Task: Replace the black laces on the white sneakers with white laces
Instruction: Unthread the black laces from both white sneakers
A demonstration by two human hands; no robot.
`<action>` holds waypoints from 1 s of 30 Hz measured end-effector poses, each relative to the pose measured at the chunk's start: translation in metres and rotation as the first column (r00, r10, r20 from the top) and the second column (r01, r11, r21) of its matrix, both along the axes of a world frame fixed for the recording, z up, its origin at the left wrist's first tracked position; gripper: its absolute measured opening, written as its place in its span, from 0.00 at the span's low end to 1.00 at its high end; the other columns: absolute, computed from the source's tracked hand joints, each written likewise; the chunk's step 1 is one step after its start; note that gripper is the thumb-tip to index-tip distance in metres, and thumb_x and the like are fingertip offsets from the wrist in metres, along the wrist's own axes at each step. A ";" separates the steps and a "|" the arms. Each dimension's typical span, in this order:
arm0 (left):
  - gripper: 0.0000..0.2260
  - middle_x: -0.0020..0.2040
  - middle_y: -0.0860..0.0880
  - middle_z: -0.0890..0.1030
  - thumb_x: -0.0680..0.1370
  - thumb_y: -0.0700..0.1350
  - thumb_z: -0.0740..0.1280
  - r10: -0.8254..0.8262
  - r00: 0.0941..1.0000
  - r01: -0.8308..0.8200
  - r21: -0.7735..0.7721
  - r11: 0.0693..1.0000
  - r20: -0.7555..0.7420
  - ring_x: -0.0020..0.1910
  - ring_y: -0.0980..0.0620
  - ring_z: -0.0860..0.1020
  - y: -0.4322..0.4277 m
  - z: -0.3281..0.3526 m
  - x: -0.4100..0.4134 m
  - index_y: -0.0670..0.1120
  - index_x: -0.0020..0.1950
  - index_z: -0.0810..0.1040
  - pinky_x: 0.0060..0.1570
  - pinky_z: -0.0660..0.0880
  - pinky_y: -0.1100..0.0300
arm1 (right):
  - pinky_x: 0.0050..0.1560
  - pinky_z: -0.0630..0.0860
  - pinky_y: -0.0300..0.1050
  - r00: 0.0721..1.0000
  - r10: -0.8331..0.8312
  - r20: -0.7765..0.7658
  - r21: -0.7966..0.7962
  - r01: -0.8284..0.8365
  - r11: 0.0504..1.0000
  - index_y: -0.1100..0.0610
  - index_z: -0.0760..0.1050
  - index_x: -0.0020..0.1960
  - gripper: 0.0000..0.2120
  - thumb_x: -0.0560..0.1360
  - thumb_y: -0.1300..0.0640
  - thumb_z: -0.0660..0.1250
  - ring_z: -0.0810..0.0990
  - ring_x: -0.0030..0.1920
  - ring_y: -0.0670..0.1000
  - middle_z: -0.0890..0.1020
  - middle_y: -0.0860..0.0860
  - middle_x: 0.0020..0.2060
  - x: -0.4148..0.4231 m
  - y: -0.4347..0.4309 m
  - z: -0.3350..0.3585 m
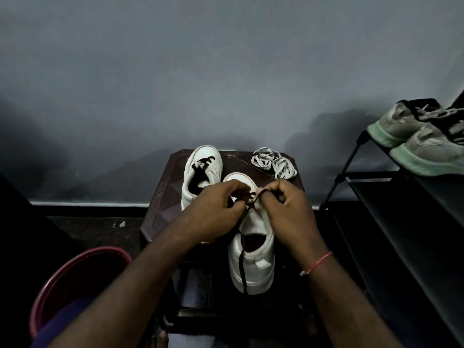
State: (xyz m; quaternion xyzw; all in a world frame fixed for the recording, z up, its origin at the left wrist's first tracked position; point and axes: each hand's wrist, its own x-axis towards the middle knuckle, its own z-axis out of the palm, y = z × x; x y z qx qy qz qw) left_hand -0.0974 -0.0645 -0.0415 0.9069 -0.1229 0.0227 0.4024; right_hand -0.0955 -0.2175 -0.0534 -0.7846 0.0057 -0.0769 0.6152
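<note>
We take the small dark brown tabletop (pixel 160 209), patterned and octagonal in outline, as our landmark. On its near edge stands a smooth white sneaker (pixel 253 257), heel toward us and overhanging the edge, its opening showing a reddish lining. Our left hand (pixel 213 212) and right hand (pixel 288 209) meet over its lacing area, each with fingers pinched tight on the flat black lace (pixel 242 262); one thin strand runs from the pinch down across the sneaker's opening and hangs past its heel. A pink thread bracelet (pixel 317 263) circles the right wrist. At the tabletop's far left lies the second white sneaker (pixel 200 169), with black lace left only in the eyelets nearest its toe. At the far right corner sit two coiled bundles of flat white laces (pixel 275 163). Right of the tabletop stands a black metal shoe rack (pixel 376 197) carrying grey suede-like sneakers with mint-green soles (pixel 421 141). Left and nearer, a round red plastic bucket (pixel 80 277) sits on the floor.
</note>
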 end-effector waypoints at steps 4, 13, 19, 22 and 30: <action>0.11 0.46 0.56 0.80 0.76 0.45 0.64 -0.028 0.997 0.040 0.164 0.986 -0.076 0.34 0.63 0.73 -0.004 0.014 0.003 0.51 0.57 0.78 0.37 0.68 0.68 | 0.29 0.76 0.41 0.958 -0.053 -0.281 0.442 0.179 0.879 0.55 0.70 0.39 0.10 0.79 0.57 0.58 0.82 0.30 0.54 0.83 0.55 0.30 0.006 -0.009 0.003; 0.09 0.41 0.46 0.79 0.71 0.40 0.72 -0.146 0.930 0.175 0.058 0.983 -0.337 0.35 0.53 0.74 -0.013 0.032 0.032 0.47 0.48 0.76 0.36 0.72 0.57 | 0.40 0.77 0.46 0.982 0.112 -0.154 0.176 -0.085 0.981 0.61 0.77 0.43 0.07 0.75 0.58 0.65 0.80 0.39 0.51 0.83 0.56 0.36 0.006 -0.010 0.003; 0.07 0.36 0.46 0.77 0.71 0.38 0.67 -0.097 0.949 0.050 -0.161 0.986 -0.301 0.34 0.51 0.72 -0.012 0.008 0.029 0.49 0.45 0.73 0.35 0.68 0.56 | 0.51 0.79 0.44 0.956 0.289 -0.052 -0.203 -0.293 0.934 0.47 0.77 0.50 0.15 0.64 0.54 0.71 0.82 0.44 0.43 0.84 0.45 0.42 -0.002 -0.021 0.005; 0.10 0.30 0.49 0.73 0.73 0.34 0.67 -0.028 0.955 -0.116 -0.456 0.883 -0.296 0.29 0.52 0.69 -0.014 0.007 0.028 0.48 0.42 0.70 0.33 0.65 0.60 | 0.43 0.80 0.48 0.984 0.179 -0.020 -0.321 -0.176 0.931 0.43 0.78 0.46 0.13 0.61 0.50 0.67 0.82 0.35 0.45 0.84 0.44 0.37 -0.005 -0.018 0.000; 0.09 0.33 0.52 0.77 0.73 0.51 0.74 -0.089 0.960 0.145 0.200 0.969 -0.266 0.31 0.56 0.72 -0.005 0.059 0.024 0.48 0.43 0.76 0.33 0.67 0.61 | 0.37 0.81 0.52 0.995 0.099 0.005 -0.313 -0.092 0.945 0.44 0.79 0.44 0.11 0.64 0.45 0.64 0.83 0.33 0.49 0.83 0.47 0.32 -0.008 -0.013 -0.004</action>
